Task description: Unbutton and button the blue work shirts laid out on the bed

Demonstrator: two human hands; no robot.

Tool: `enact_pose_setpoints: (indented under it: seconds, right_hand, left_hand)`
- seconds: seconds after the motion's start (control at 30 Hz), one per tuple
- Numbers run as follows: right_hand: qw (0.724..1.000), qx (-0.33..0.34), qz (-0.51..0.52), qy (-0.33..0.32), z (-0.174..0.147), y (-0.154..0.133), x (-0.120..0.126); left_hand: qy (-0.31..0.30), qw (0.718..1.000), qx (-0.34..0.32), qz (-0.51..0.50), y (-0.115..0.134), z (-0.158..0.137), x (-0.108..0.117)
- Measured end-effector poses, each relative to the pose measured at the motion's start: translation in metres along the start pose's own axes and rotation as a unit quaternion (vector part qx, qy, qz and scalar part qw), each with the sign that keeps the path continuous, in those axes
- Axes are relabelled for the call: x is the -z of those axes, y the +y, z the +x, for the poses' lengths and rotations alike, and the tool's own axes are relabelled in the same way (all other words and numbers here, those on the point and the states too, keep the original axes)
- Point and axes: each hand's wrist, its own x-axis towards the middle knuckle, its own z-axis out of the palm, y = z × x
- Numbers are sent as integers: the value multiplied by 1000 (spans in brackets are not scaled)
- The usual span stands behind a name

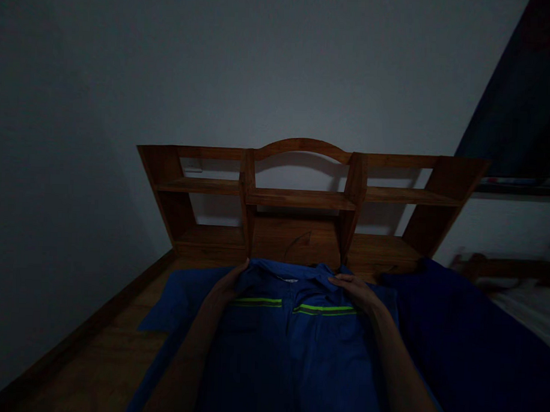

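A blue work shirt [256, 337] with yellow-green stripes across the chest lies spread on the wooden desk top [112, 350], its front facing up. At the left side of its collar, my left hand [230, 281] is closed on the cloth; the fingertips are partly hidden. My right hand [357, 289] pinches the collar's right side between thumb and fingers. Between both hands, a small pale label [288, 280] shows inside the neck opening. One short sleeve [181, 296] stretches out to the left.
Behind the shirt stands a wooden shelf unit [301, 199] against the pale wall [244, 67]. A dark blue cloth [468, 351] lies on the right. Farther right is a dark window-like panel [526, 100]. The room is dim.
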Motion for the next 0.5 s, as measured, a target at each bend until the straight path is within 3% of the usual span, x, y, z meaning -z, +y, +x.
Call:
enact_pose_setpoints:
  seconds: [0.07, 0.2, 0.4, 0.5]
  right_hand:
    - [1000, -10, -1, 9, 1, 3, 7]
    - [997, -9, 76, 17, 3, 1, 13]
    - [990, 27, 138, -25, -1, -7, 9]
    - [992, 54, 115, -3, -5, -5, 11]
  left_hand:
    - [-36, 996, 60, -58, -1, 8, -5]
    - [-76, 983, 91, -140, -4, 15, -10]
    - [-52, 979, 118, -160, -7, 18, -9]
    - [-28, 977, 97, -190, -5, 20, -7]
